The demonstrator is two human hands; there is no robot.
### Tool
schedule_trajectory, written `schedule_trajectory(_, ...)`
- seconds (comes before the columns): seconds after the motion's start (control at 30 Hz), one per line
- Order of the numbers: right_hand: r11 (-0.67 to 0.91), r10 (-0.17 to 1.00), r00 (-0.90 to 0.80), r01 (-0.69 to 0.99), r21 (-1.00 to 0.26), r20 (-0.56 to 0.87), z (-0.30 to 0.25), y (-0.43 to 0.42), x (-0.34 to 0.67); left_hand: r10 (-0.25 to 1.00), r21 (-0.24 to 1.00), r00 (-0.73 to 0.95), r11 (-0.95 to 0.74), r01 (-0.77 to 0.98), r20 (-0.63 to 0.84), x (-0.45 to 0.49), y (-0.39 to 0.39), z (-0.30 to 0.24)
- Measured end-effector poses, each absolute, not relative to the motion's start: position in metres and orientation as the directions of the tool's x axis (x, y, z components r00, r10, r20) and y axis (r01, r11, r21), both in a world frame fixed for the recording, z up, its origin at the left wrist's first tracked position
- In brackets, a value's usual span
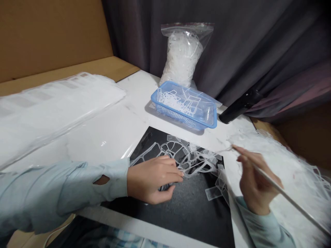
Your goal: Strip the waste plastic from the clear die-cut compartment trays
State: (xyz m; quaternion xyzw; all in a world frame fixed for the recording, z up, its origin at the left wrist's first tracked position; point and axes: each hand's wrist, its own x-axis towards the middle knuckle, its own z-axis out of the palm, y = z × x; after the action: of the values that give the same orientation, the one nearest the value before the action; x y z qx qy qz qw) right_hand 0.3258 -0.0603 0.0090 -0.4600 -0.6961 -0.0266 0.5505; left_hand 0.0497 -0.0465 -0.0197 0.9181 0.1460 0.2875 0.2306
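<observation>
My left hand rests over the black mat, its fingers bent and the thumb apart from them. Its fingertips touch a tangle of translucent plastic outline frames lying on the mat's far half. What lies under the palm is hidden. To the right of the mat, my right hand pinches a long thin stick-like tool. The tool's fine front end points left toward the frames, and its shaft runs back to the lower right. Small clear rectangular pieces lie along the mat's right side.
Behind the mat stands a blue basket holding white plastic frames. A zip bag full of white pieces is behind it. Plastic-wrapped packs lie left, a pale heap of strands right, and a black cylinder leans near the curtain.
</observation>
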Motion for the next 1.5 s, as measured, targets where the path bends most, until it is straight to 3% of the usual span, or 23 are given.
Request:
schedule_trajectory(0.13,0.611,0.773,-0.236,0.528,-0.59,0.588,0.004,-0.069,0.316,0.36,0.439,0.79,-0.889,0.129,0.496,0.05,-0.045,-0.018)
schedule_trajectory(0.4,0.473,0.881,-0.223,0.418,-0.776,0.417,0.005,-0.075,0.312,0.416,0.431,0.628,-0.892,0.14,0.658,0.045,-0.046,-0.012)
schedule_trajectory(0.5,0.476,0.875,-0.275,0.329,-0.816,0.399,0.005,-0.075,0.308,0.513,0.471,0.528,-0.853,0.225,0.677,0.045,-0.045,-0.012)
schedule_trajectory(0.6,0.472,0.858,-0.354,0.254,-0.844,0.373,0.004,-0.076,0.302,0.575,0.501,0.535,-0.814,0.294,0.619,0.046,-0.044,-0.013)
schedule_trajectory(0.93,0.342,0.754,-0.619,0.088,-0.936,0.218,0.006,-0.081,0.285,0.565,0.473,0.678,-0.81,0.348,0.47,0.049,-0.043,-0.014)
schedule_trajectory(1.23,0.422,0.683,-0.688,0.097,-0.901,0.246,0.006,-0.08,0.283,0.625,0.764,0.753,-0.583,0.275,0.205,0.05,-0.044,-0.006)
schedule_trajectory(1.5,0.438,0.661,-0.712,0.109,-0.893,0.237,0.007,-0.081,0.282,0.686,0.838,0.707,-0.479,0.26,0.173,0.052,-0.041,-0.009)
